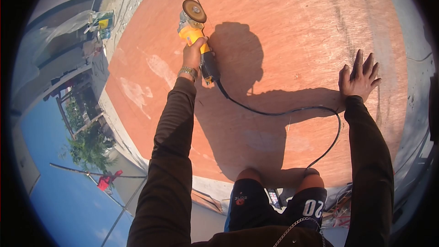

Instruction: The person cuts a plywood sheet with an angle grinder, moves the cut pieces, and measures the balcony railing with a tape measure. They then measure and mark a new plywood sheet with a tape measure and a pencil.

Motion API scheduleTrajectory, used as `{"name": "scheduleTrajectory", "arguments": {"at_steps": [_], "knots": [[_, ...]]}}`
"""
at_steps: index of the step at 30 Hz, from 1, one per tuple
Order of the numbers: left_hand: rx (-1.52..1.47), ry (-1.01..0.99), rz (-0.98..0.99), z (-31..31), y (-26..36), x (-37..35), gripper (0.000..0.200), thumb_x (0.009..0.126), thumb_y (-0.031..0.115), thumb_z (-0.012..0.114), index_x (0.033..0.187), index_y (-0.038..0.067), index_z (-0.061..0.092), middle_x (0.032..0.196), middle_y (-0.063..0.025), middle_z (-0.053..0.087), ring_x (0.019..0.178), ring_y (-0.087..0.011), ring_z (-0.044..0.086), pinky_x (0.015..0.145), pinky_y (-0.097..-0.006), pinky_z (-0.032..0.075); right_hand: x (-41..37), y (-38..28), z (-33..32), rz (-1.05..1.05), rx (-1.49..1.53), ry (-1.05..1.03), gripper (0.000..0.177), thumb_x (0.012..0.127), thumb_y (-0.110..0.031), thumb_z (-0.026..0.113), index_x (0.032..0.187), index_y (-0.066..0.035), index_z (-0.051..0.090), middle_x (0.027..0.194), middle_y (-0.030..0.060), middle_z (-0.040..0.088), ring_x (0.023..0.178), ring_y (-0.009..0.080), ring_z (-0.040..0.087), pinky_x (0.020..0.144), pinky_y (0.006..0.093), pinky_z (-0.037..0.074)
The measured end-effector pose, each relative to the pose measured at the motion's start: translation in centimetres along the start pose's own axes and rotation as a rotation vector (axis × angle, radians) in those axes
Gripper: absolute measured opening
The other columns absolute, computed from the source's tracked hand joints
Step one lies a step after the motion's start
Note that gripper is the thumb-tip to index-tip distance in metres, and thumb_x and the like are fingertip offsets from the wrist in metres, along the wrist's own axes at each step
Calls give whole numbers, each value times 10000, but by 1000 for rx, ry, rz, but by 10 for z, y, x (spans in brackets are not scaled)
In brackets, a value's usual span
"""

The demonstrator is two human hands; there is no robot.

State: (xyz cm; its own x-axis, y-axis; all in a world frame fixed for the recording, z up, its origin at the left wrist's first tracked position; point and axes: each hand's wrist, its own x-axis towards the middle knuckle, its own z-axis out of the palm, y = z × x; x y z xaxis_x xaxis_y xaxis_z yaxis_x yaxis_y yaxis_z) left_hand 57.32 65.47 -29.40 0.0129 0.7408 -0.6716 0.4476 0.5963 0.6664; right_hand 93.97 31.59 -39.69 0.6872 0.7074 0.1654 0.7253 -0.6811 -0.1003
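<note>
My left hand (193, 56) is wrapped round the yellow and black body of an angle grinder (190, 34), with a metal watch on the wrist. The grinder's round brown disc (194, 11) faces up at its far end. From its rear a black cord (270, 113) curves over the reddish plywood sheet (292, 32) toward my knees. Spread flat on the right part of the plywood is my right hand (360, 78), fingers apart and holding nothing.
My knees rest at the sheet's near edge. A phone-like object (274, 198) lies between my legs, and tangled wires (339, 210) are at the lower right. Left of the sheet are a pole with a red cloth (107, 181) and a yellow item (103, 24).
</note>
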Motion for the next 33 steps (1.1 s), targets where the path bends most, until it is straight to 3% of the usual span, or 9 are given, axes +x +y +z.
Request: {"name": "scheduleTrajectory", "arguments": {"at_steps": [6, 8, 14, 20, 33], "knots": [[19, 12, 5, 1, -2, -3, 364, 868, 291, 653, 1107, 25, 588, 791, -115, 653, 636, -227, 677, 574, -358, 586, 0, 1, 1, -3, 3, 0, 697, 916, -622, 475, 1557, -385, 339, 1642, 116, 257, 1506, 441, 175, 1141, 725, 127], [-36, 30, 5, 1, -6, -3, 308, 873, 232, 671, 1057, 4, 574, 747, -128, 651, 577, -240, 667, 522, -365, 563, 1, 1, 0, -5, 9, 1, 696, 917, -621, 473, 1558, -384, 338, 1642, 116, 257, 1506, 441, 174, 1142, 725, 124], [-48, 21, -28, 2, -12, -13, 332, 870, 241, 658, 1107, 28, 564, 781, -118, 649, 605, -232, 668, 547, -360, 582, 1, 1, 0, -4, 0, -1, 693, 920, -627, 467, 1557, -385, 338, 1643, 115, 255, 1507, 439, 175, 1142, 725, 124], [-93, 27, -11, 2, -19, -15, 325, 846, 212, 721, 1050, 14, 564, 755, -118, 637, 572, -251, 664, 512, -360, 560, 0, 1, 2, -12, 3, 30, 676, 931, -628, 463, 1553, -390, 346, 1639, 115, 265, 1503, 432, 196, 1134, 730, 140], [-53, 49, -26, 5, -14, -14, 365, 831, 228, 720, 1059, -9, 561, 753, -120, 632, 565, -254, 667, 514, -359, 563, 0, 2, 4, -7, -9, 20, 678, 928, -637, 455, 1552, -399, 341, 1636, 114, 273, 1497, 442, 204, 1129, 732, 162]]}}
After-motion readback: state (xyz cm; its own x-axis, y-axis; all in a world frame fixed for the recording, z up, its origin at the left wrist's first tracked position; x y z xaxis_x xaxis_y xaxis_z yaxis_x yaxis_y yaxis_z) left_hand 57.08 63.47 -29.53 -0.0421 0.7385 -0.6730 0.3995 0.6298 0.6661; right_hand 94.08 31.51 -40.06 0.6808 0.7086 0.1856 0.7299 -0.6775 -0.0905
